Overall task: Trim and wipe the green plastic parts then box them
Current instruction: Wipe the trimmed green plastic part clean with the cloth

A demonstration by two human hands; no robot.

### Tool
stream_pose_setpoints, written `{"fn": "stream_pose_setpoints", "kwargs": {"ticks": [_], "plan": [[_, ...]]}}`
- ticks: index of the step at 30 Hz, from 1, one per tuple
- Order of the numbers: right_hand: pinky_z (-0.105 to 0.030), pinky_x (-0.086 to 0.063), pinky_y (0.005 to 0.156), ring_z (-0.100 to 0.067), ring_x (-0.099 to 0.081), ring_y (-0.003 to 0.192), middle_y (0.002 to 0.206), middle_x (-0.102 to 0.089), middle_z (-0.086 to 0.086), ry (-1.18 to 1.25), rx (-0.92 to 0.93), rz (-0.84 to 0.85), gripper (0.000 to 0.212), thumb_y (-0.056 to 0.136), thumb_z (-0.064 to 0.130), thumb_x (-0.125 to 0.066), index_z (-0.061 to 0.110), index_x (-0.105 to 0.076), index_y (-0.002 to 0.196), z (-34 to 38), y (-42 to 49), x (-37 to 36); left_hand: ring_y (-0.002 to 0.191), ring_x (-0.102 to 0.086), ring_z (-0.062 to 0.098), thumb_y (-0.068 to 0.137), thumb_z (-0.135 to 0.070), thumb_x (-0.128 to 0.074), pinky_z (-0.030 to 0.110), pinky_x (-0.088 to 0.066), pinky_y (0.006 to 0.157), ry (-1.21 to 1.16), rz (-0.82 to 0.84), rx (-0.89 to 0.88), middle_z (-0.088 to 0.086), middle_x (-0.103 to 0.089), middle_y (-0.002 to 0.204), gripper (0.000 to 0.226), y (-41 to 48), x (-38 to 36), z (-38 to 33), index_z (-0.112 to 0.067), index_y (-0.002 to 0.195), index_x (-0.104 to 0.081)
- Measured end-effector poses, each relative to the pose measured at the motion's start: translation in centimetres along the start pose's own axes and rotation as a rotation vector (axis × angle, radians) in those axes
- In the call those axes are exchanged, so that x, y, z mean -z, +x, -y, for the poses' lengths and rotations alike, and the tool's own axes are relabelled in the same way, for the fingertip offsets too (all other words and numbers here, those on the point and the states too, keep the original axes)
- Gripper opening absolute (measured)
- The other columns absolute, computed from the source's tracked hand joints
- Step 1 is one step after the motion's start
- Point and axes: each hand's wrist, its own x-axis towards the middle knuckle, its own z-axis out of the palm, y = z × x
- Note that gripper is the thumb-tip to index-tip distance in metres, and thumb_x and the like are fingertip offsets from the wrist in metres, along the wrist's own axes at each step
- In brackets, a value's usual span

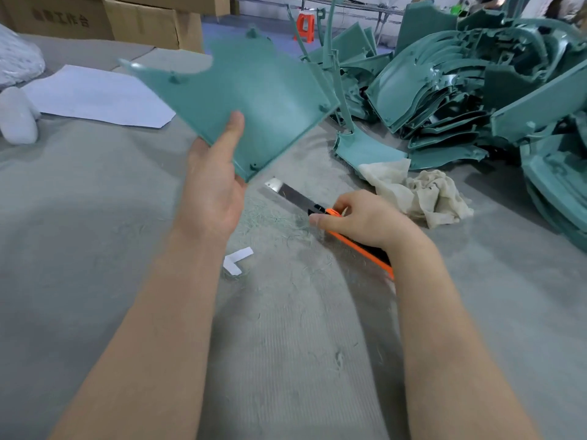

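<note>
Flat teal-green plastic panel (241, 100); orange-and-black utility knife (349, 236) with silver blade; crumpled cream rag (422, 192) right; grey ribbed felt table cover (95, 217); brown cardboard boxes (143, 17) far left.

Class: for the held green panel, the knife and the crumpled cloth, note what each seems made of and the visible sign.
Green panel: likely moulded plastic, matt teal, with small moulded pegs. Knife: shiny bare metal blade; orange and black handle, probably plastic. Cloth: soft off-white fabric, perhaps cotton, judging by its limp crumpled folds.
</note>
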Motion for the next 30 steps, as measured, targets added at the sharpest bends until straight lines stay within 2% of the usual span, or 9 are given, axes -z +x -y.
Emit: {"fn": "stream_pose_setpoints", "kwargs": {"ticks": [3,7,10,12,16,20,22,26,30], "plan": [[-0.036,-0.048,0.077,-0.019,-0.059,0.090,0.096,-0.065,-0.002,0.079,-0.026,-0.097,0.050,0.080,0.064,-0.063,0.016,-0.062,0.093,0.0,0.2,0.2,0.090,-0.070,0.014,0.094,-0.017,-0.058,0.030,-0.056,0.074,-0.065,-0.021,0.126,-0.002,-0.074,0.095,0.009,0.0,-0.1,0.6,-0.017,0.101,-0.064],[-0.038,-0.030,0.106,-0.030,-0.038,0.130,0.137,-0.046,-0.008,0.199,-0.272,-0.788,0.038,0.088,0.042,-0.061,0.025,-0.060,0.122,-2.6,1.1,1.5,0.072,-0.069,0.014,0.092,-0.014,-0.061,0.022,-0.056,0.057,-0.268,-0.107,0.265,0.003,-0.072,0.083,0.010,0.1,0.2,0.8,-0.009,0.100,-0.063],[-0.049,-0.010,0.117,-0.034,-0.011,0.146,0.157,-0.022,-0.012,0.194,-0.507,-0.731,0.059,0.090,0.032,-0.061,0.033,-0.038,0.144,-4.6,1.3,1.5,0.070,-0.067,0.014,0.091,-0.014,-0.062,0.020,-0.055,0.055,-0.286,-0.119,0.297,0.003,-0.071,0.082,0.010,0.1,0.3,0.8,-0.010,0.100,-0.062],[-0.051,-0.011,0.118,-0.035,-0.015,0.145,0.154,-0.028,-0.015,0.205,-0.572,-0.642,0.063,0.091,0.027,-0.060,0.031,-0.032,0.147,-5.5,1.7,0.8,0.066,-0.067,0.012,0.091,-0.014,-0.062,0.021,-0.053,0.056,-0.219,-0.102,0.282,0.000,-0.072,0.076,0.003,0.0,0.1,1.0,-0.012,0.092,-0.063],[-0.031,-0.040,0.096,-0.024,-0.051,0.110,0.125,-0.056,-0.013,0.367,-0.384,-0.919,0.032,0.097,0.019,-0.049,0.010,-0.054,0.127,-5.0,2.0,1.4,0.092,-0.069,0.008,0.094,-0.020,-0.059,0.026,-0.055,0.070,0.115,-0.015,0.156,-0.010,-0.073,0.097,0.011,-0.1,0.0,1.3,-0.024,0.104,-0.063],[-0.015,-0.037,0.079,-0.018,-0.048,0.094,0.106,-0.049,-0.007,0.650,0.034,-1.281,0.024,0.094,0.011,-0.046,0.000,-0.055,0.114,-0.3,0.6,2.2,0.106,-0.066,0.012,0.099,-0.021,-0.052,0.038,-0.052,0.094,0.361,0.058,0.037,-0.007,-0.070,0.112,0.017,-0.6,-0.6,1.9,-0.026,0.112,-0.060],[-0.020,-0.039,0.089,-0.025,-0.051,0.103,0.110,-0.053,-0.015,0.608,0.205,-1.249,0.028,0.090,-0.001,-0.046,-0.004,-0.055,0.115,2.6,0.1,1.2,0.113,-0.062,0.015,0.101,-0.020,-0.048,0.044,-0.046,0.103,0.428,0.096,-0.014,-0.005,-0.067,0.116,0.016,-1.2,-1.3,2.5,-0.027,0.110,-0.059],[-0.041,-0.029,0.114,-0.034,-0.044,0.130,0.139,-0.050,-0.019,0.381,0.533,-0.718,0.042,0.093,0.006,-0.043,0.002,-0.053,0.134,7.3,-0.4,-3.3,0.110,-0.063,0.013,0.105,-0.029,-0.033,0.033,-0.046,0.101,0.274,0.159,0.030,-0.001,-0.069,0.114,0.028,-1.7,-2.2,2.8,-0.021,0.112,-0.059],[-0.035,-0.010,0.120,-0.029,-0.021,0.146,0.157,-0.028,-0.013,0.191,0.429,-0.676,0.046,0.103,0.014,-0.035,0.008,-0.031,0.149,6.1,1.6,-2.9,0.108,-0.065,0.013,0.104,-0.038,-0.030,0.028,-0.053,0.091,0.105,0.130,0.141,0.000,-0.068,0.120,0.041,-1.3,-1.7,1.5,-0.015,0.127,-0.056]]}}
